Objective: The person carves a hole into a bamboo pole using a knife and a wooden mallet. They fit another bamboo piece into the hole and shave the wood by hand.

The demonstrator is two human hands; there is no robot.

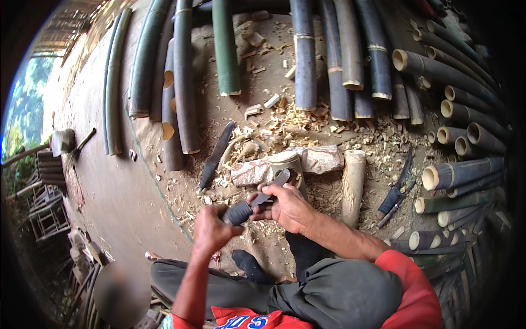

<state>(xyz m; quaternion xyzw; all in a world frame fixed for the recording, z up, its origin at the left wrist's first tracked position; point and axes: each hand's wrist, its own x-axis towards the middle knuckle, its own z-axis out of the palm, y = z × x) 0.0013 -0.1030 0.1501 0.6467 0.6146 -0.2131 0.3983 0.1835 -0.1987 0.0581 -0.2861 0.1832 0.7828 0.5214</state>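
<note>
A short knife (238,214) with a dark wrapped handle is held above the ground in front of my legs, its blade slanting up to the right. My left hand (212,229) is closed around the butt of the handle. My right hand (290,208) has its fingers closed about the blade, with thumb on top. Just beyond the blade tip, a bamboo section (285,160) with a cut opening leans across a pale, rough log (323,159); the hand and blade cover part of it. I cannot tell whether the tip touches the bamboo.
A long knife (217,155) lies left of the log, and more blades (395,192) lie at right. A bamboo piece (353,183) lies beside the log. Wood shavings (296,120) cover the dirt. Bamboo poles (304,60) line the far side; others (466,172) are stacked at right.
</note>
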